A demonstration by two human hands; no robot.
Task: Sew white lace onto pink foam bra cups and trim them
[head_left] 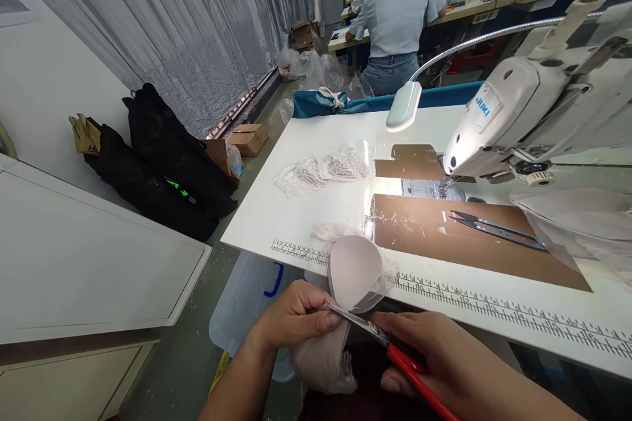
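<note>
Over the table's front edge, my right hand is closed around the red handles of a pair of scissors. Their blades point left, toward my left thumb. My left hand pinches a pale pink bra piece beside the blade tips. One smooth bra cup of this piece rests at the table edge, with lace and sheer fabric around it. Another cup-like part hangs below my left hand, over my lap. Whether the blades have fabric between them I cannot make out.
A JUKI sewing machine stands at the right of the white table. Thread snips lie on its brown plate; lace cups lie further left. Below is a clear plastic bin. A person sits beyond the table.
</note>
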